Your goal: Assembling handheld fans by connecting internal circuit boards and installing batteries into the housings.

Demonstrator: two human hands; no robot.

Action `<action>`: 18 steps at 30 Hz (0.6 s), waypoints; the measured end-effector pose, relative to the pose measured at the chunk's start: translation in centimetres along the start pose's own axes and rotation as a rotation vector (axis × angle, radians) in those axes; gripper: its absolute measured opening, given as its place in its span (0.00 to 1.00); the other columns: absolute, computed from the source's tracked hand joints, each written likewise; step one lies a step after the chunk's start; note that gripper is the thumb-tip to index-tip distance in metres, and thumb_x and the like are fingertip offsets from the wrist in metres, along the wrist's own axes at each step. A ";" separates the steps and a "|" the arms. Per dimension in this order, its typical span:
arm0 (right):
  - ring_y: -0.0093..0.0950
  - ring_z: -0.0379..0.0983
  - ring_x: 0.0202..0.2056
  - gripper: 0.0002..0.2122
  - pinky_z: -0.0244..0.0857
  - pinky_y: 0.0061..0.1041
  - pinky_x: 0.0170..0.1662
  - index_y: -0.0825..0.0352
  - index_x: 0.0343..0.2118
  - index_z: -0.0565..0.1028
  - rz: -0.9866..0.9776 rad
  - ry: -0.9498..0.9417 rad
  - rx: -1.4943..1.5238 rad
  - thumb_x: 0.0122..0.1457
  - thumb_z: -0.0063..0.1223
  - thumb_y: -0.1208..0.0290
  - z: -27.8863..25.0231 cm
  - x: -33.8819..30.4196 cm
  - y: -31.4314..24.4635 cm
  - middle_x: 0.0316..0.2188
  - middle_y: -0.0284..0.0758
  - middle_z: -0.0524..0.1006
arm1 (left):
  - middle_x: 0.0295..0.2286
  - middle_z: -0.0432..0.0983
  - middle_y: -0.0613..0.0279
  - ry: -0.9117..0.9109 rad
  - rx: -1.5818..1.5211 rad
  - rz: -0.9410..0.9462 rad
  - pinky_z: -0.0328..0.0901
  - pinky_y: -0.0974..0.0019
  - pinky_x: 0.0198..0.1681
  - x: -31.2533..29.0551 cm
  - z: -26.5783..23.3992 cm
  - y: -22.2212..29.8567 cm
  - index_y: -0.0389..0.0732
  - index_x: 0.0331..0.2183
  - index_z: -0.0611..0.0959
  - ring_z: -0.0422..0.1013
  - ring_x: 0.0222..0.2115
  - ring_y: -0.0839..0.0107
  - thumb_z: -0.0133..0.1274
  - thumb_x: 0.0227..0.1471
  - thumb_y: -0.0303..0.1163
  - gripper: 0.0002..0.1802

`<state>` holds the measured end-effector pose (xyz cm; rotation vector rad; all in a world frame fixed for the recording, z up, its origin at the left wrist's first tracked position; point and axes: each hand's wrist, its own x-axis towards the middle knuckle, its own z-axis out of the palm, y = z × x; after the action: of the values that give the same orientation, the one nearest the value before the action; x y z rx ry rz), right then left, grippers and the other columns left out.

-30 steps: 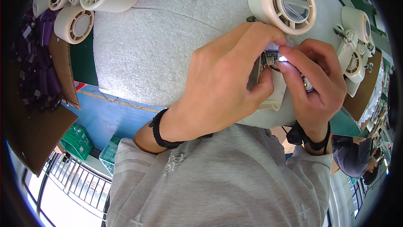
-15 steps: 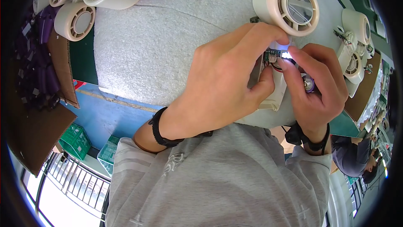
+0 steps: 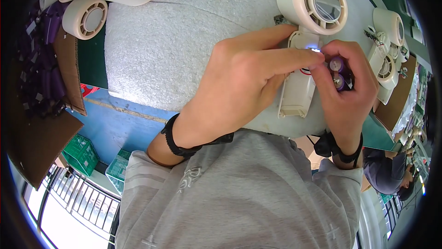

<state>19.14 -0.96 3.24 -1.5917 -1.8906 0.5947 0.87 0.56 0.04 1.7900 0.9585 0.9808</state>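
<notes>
White foam sheet (image 3: pixel 161 55) covers the table before you, and on its right side lies a cream handheld fan (image 3: pixel 313 5), with the round head far and the open handle shell (image 3: pixel 294 96) near. Your right hand (image 3: pixel 355 85) curls around two purple battery cells (image 3: pixel 336 65), just right of this shell. Your left hand (image 3: pixel 244 76) reaches over the shell, its index fingertip beside a lit LED (image 3: pixel 315 50); whether its hidden thumb pinches something, I cannot tell.
</notes>
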 end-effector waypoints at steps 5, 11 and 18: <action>0.15 0.65 0.27 0.15 0.60 0.14 0.30 0.69 0.39 0.71 0.182 -0.177 0.072 0.46 0.59 0.85 -1.0 0.2 -1.0 0.28 0.27 0.72 | 0.39 0.77 0.51 -0.007 0.033 -0.029 0.72 0.69 0.35 0.2 -0.3 0.3 0.43 0.39 0.85 0.78 0.33 0.64 0.54 0.43 0.14 0.20; 0.16 0.67 0.29 0.22 0.62 0.15 0.30 0.68 0.48 0.69 0.295 -0.454 0.411 0.47 0.57 0.83 -3.6 0.2 -0.5 0.37 0.31 0.72 | 0.41 0.75 0.53 -0.035 -0.037 -0.078 0.71 0.69 0.37 0.2 -0.4 0.5 0.43 0.39 0.85 0.76 0.34 0.66 0.54 0.41 0.16 0.20; 0.17 0.67 0.21 0.15 0.63 0.17 0.23 0.68 0.45 0.72 0.569 -0.350 0.578 0.54 0.58 0.76 -4.6 -1.2 0.7 0.37 0.31 0.73 | 0.39 0.76 0.55 0.012 -0.022 -0.120 0.70 0.68 0.39 0.1 0.3 0.8 0.45 0.37 0.86 0.75 0.36 0.66 0.56 0.38 0.18 0.20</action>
<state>22.90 -2.22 5.92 -1.6752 -1.2640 1.5865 1.36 0.24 0.66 1.6901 1.0457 0.9241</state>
